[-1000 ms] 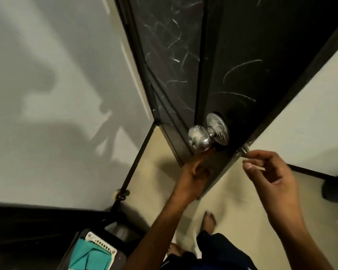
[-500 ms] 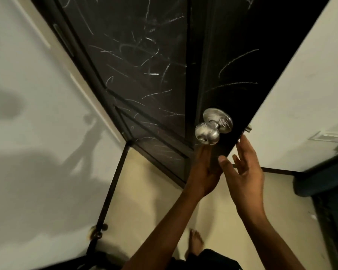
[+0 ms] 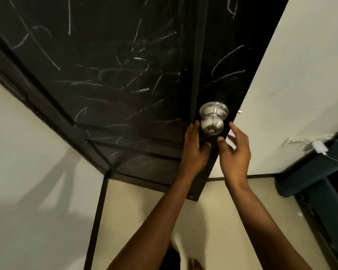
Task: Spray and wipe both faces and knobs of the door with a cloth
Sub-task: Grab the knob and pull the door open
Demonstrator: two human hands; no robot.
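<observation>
A black door (image 3: 115, 75) covered in white chalk-like scribbles fills the upper middle of the head view. Its round silver knob (image 3: 212, 121) sticks out near the door's right edge, with white marks on its base plate. My left hand (image 3: 196, 147) lies flat against the door face just below and left of the knob, fingers straight. My right hand (image 3: 235, 151) hovers at the door's edge just right of the knob, fingers loosely bent and holding nothing. No cloth or spray bottle is in view.
White walls (image 3: 300, 84) flank the door on both sides. A dark teal piece of furniture (image 3: 310, 178) stands at the right, below a wall socket with a white charger (image 3: 319, 147). Cream floor (image 3: 213, 221) lies below, with my bare foot (image 3: 196, 265) at the bottom edge.
The view has tilted upward, dropping the bin with a teal cloth out of sight. My right hand has moved from the door's latch edge to beside the knob. My left hand stays on the door.
</observation>
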